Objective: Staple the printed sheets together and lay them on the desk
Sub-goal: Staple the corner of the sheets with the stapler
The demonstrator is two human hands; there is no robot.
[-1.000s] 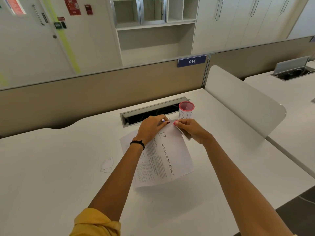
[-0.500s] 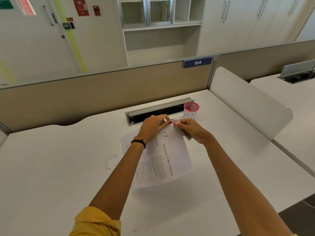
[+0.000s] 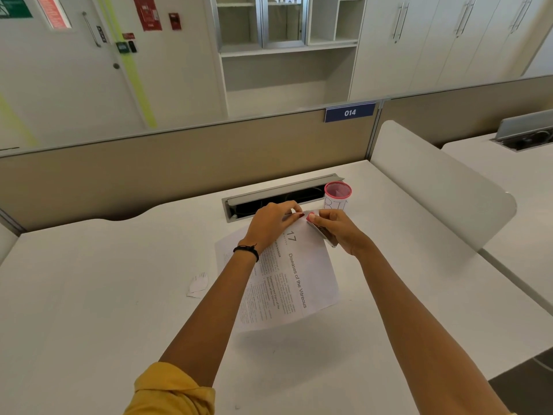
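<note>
Red-nailed, its fingers curled, the left hand (image 3: 273, 223) pinches the far corner of the printed sheets (image 3: 299, 280). The right hand (image 3: 339, 230) is wrapped round a small silvery stapler (image 3: 326, 236), thumb pressed on its far end right at that same corner. The two hands nearly touch there. Whether the paper sits inside the stapler's mouth cannot be told. A black band (image 3: 247, 250) circles the left wrist, and a yellow sleeve (image 3: 173, 390) is rolled up above the elbow.

The sheets, headed "Diseases of the Vitreous", lie on the white desk (image 3: 89, 324) between the forearms, with a shadow under their near edge. Just beyond the right hand stands a pink-rimmed cup (image 3: 337, 195) with handwriting on its side, beside an open grey cable tray (image 3: 284, 190) set into the desk top. A small scrap of paper (image 3: 199, 284) lies to the left, apart from the sheets. Behind runs a beige partition (image 3: 179, 169) bearing a blue plate marked 014 (image 3: 349, 112), and a white divider (image 3: 434, 181) closes the right side.
</note>
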